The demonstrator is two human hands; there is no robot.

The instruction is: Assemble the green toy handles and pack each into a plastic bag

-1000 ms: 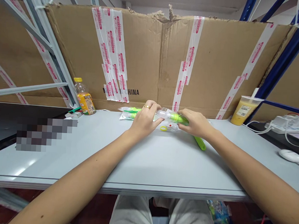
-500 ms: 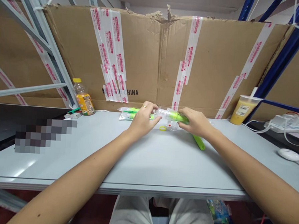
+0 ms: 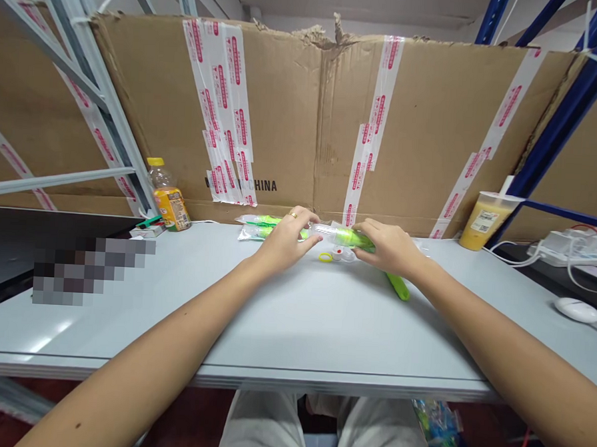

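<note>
My hands hold a clear plastic tube (image 3: 335, 235) with a bright green part inside, level just above the white table top (image 3: 137, 328). My left hand (image 3: 287, 241), with a gold ring, curls around its left end, and my right hand (image 3: 390, 248) grips its green right end. Below the tube lie a yellow ring (image 3: 325, 257) and a small red-and-white cap (image 3: 337, 254). A long green piece (image 3: 398, 286) rests nearer me on the right, and a plastic bag of green items (image 3: 268, 227) lies just beyond my left hand.
A tea bottle (image 3: 167, 196) stands back left, and a yellow drink cup (image 3: 489, 221) back right. A taped cardboard sheet (image 3: 284, 116) forms the back wall. A white mouse (image 3: 577, 309) and a power strip (image 3: 559, 256) sit right, between metal shelf uprights.
The tube has gone from tilted to nearly level and sits slightly lower between my hands. The items on the table have not moved.
</note>
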